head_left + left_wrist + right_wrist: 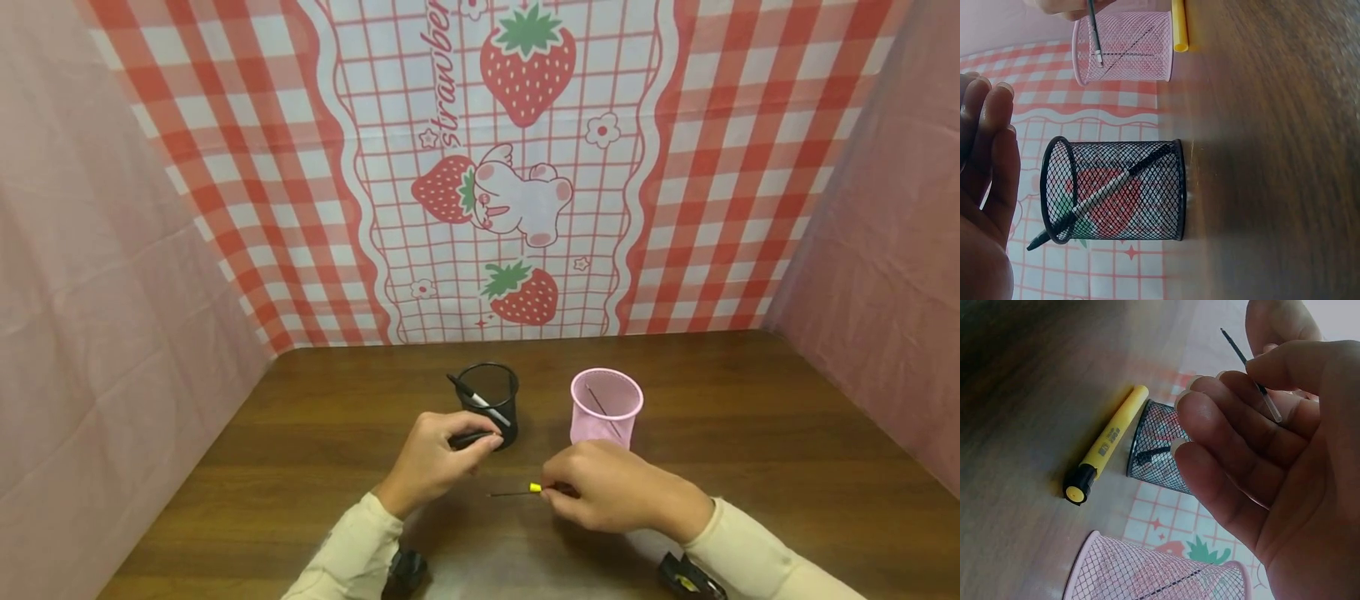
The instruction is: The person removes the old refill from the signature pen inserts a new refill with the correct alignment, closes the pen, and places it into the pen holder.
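Note:
In the head view my left hand (438,462) is in front of the black mesh cup (504,408), its thumb and fingers around a slim black pen-like piece (468,438), partly hidden. A black-and-white pen (1100,195) leans in that cup, its end past the rim. My right hand (611,487), in front of the pink mesh cup (581,425), pinches a thin dark pen refill (512,494) that points left. Below this hand lies a yellow marker (1109,437) with a black end, mostly covered by the hand in the head view.
Thin dark rods (1138,42) lean inside the pink cup. Both cups stand on the brown wooden table (300,450). Behind it hangs a red-and-white strawberry cloth (517,208), with pink cloth walls (112,292) at both sides.

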`<state>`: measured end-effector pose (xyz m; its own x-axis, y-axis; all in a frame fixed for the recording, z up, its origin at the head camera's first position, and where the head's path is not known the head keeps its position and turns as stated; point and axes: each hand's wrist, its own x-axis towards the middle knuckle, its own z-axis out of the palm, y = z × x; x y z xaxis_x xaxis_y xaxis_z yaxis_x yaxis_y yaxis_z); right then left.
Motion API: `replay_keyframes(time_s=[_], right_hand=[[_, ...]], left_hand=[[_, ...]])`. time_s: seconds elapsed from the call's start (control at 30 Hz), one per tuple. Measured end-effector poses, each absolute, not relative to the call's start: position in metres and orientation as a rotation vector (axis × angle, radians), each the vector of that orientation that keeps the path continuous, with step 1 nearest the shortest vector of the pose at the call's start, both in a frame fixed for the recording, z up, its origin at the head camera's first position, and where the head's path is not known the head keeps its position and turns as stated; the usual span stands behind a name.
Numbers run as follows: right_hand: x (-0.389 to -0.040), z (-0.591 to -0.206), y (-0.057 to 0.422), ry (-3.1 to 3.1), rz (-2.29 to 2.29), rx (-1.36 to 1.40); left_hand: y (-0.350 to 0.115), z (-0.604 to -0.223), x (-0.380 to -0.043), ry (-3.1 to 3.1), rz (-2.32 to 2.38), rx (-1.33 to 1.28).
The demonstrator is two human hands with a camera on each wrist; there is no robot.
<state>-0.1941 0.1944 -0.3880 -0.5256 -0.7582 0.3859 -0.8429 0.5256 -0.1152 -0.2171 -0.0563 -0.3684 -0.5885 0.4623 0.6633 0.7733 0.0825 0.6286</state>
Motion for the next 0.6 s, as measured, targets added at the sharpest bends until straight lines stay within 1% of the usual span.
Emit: replay_keyframes(time_s=[0.6], right_hand=[[-0.1941,-0.3925,0.1924,-2.55,0.405,1.35]], left_hand=[[-0.0545,-0.3693,-0.2164,-2.089,-1.529,-1.233]])
